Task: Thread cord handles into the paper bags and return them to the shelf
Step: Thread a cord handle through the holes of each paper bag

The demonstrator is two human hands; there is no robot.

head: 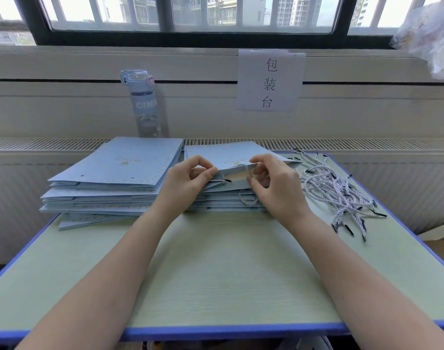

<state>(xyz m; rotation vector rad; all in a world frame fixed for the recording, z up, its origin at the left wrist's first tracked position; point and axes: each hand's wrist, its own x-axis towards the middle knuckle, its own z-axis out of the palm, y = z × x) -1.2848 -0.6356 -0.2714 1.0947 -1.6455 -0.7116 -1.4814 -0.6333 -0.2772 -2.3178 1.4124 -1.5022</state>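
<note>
Paper bag [216, 154] pinched by left hand [188, 180] | right hand [276, 188] pinches cord [248, 170] | cord pile [337, 188] rightward | bottle [145, 104] behind

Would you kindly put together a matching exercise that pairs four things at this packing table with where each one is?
Things:
1. water bottle
2. loose cords
3. paper sign
4. top bag

Places:
A. pinched at its edge by the left hand
B. hung below the window
C. heaped on the right side of the table
D. upright behind the left bag stack

Pairs: 1-D, 2-C, 3-B, 4-A.
</note>
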